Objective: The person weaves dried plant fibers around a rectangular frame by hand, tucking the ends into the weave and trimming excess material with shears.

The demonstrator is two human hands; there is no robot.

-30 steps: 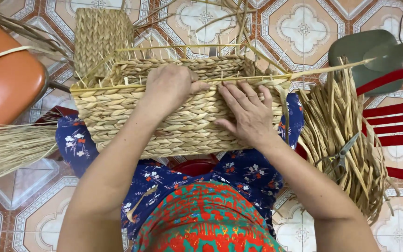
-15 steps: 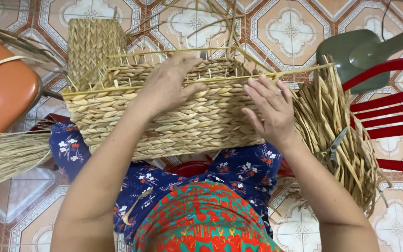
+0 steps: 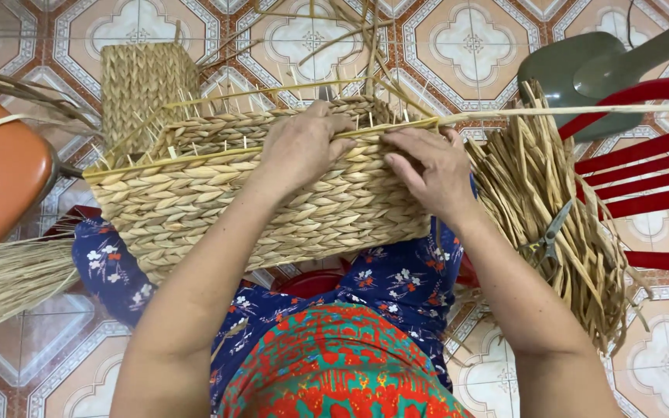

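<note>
- A woven basket [image 3: 195, 205] lay across the person's lap, its long axis running left to right, its open top tilted away toward the tiled floor [image 3: 470, 39].
- The left hand [image 3: 300, 143] was curled over the basket's top edge near the middle, fingers closed down on the rim and the weave below it.
- The right hand [image 3: 431, 166] rested just beside it on the same rim, toward the basket's right end, fingers bent and pressing on the braided side; whether it pinched a strand could not be told.
- A long straw [image 3: 551, 113] ran along the rim under both hands and stuck out well past the right end, nearer the right hand.
- Short stake ends [image 3: 218, 135] stood up along the rim, mostly to the left of the left hand, so the unfinished stretch lay on that hand's side.
- A bundle of flat dried strands [image 3: 551, 209] hung just to the right of the basket, close by the right forearm, with scissors [image 3: 545, 238] lying on it.
- A second, smaller woven piece [image 3: 145, 81] stood on the floor beyond the basket's left end, apart from both hands.
- A sheaf of thin grass [image 3: 9, 282] lay at the left, and a red chair [image 3: 644, 155] stood at the right.
</note>
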